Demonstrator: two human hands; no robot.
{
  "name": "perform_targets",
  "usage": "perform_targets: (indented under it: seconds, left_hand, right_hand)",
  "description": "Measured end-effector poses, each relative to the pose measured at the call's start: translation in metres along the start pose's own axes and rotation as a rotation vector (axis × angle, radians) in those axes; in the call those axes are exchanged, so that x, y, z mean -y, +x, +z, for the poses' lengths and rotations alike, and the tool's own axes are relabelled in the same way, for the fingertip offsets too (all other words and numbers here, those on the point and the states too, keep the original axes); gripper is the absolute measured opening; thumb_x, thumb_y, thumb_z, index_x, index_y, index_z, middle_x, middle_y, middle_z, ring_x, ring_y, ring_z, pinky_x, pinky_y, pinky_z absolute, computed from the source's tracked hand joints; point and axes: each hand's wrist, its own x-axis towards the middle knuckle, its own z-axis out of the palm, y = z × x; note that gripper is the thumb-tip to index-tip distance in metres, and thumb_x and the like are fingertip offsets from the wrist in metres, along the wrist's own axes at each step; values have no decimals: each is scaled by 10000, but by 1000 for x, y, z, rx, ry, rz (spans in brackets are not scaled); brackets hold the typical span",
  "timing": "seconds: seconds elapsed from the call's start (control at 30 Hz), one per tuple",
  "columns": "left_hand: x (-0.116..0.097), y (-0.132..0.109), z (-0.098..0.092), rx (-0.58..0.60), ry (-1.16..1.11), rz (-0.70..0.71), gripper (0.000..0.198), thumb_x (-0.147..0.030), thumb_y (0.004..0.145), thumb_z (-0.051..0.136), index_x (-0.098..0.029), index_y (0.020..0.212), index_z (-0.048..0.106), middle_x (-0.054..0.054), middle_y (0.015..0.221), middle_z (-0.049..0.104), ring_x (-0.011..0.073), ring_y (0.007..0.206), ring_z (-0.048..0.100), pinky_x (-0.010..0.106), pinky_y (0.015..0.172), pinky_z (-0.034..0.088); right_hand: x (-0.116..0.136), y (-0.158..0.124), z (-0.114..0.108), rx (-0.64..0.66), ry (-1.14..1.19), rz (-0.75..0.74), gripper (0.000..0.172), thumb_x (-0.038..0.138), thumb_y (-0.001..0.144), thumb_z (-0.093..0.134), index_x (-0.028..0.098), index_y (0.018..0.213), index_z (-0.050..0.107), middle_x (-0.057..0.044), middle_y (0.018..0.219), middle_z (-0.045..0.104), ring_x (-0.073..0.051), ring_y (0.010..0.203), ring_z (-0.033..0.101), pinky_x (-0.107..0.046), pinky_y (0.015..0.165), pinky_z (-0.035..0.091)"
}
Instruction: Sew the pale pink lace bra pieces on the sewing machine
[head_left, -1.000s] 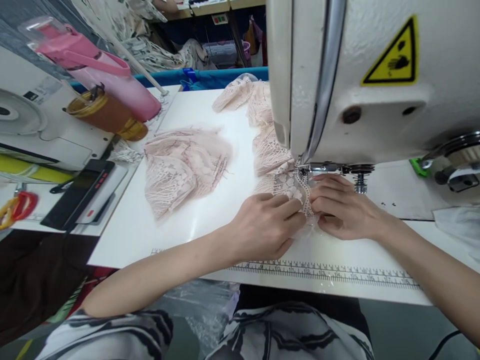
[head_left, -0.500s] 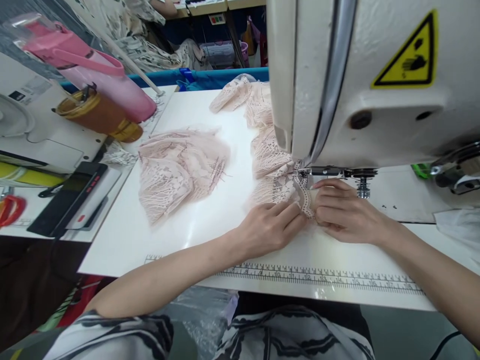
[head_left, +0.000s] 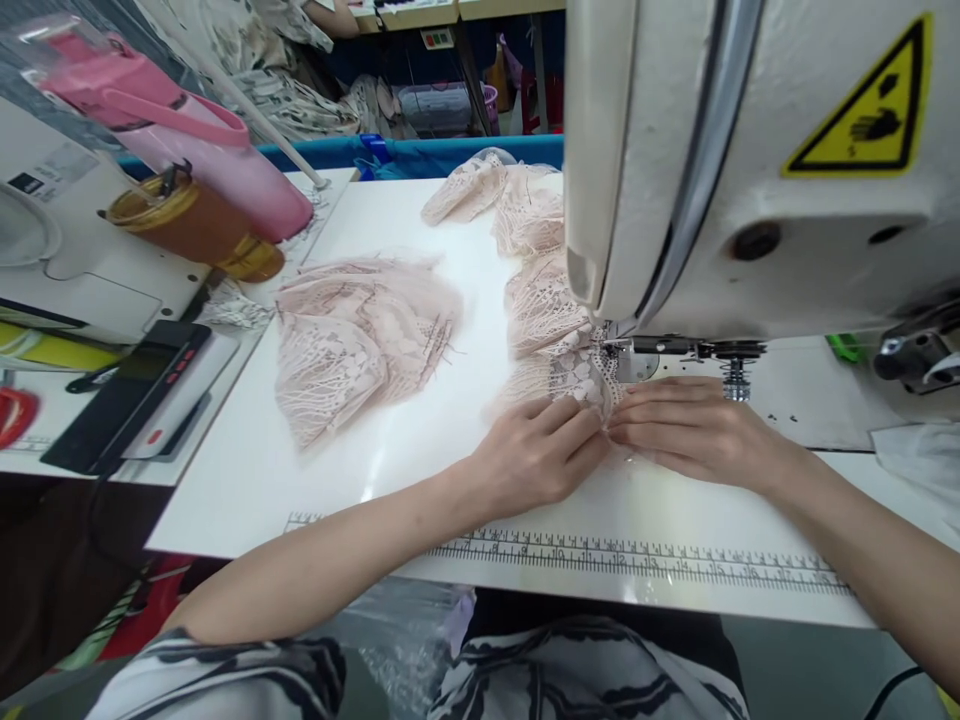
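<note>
Saw gathered pale pink lace fabric (head_left: 574, 375) at the metal presser foot (head_left: 616, 347) of a white sewing machine (head_left: 675, 190); pinched its near edge with the left hand (head_left: 544, 450); touched it with the straight-fingered right hand (head_left: 697, 432); could not tell whether pinching.
</note>
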Motion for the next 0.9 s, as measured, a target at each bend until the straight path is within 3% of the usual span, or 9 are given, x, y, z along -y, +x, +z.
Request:
perform_targets:
  seconds: [0.1, 0.2, 0.33, 0.9]
  left_hand:
    - [3, -2, 4, 49, -55, -36, 115, -153, 918, 495, -99, 960, 588, 107, 1063, 673, 224, 1015, 629, 345, 805, 547]
    - [5, -4, 9, 162, -129, -119, 351, -287, 957, 447, -40, 1191, 533, 182, 1327, 544, 275, 1291, 476, 416, 1037, 465]
    - [6, -7, 12, 214, -148, -151, 467, -362, 960, 439, -31, 1284, 493, 178, 1345, 530, 268, 1295, 473, 413, 1054, 461]
    - [6, -2, 13, 210, -106, -158, 460, -356, 955, 457, -31, 1270, 538, 148, 1319, 558, 267, 1271, 497, 396, 1038, 486]
  right_hand:
    - [3, -3, 0, 5, -34, 65, 184, 148, 893, 549, 241, 1020, 644, 24, 936, 726, -133, 862, 667, -296, 778, 576]
    - [4, -4, 2, 34, -36, 121, 199, 182, 903, 539, 272, 1031, 662, 18, 936, 721, -152, 884, 659, -297, 747, 575]
    - [4, -3, 2, 33, -38, 123, 207, 170, 901, 533, 272, 1023, 666, 16, 929, 716, -150, 883, 653, -289, 743, 571]
    - [1, -1, 6, 24, -191, 86, 194, 138, 912, 483, 238, 953, 644, 41, 856, 693, -85, 833, 620, -202, 735, 519]
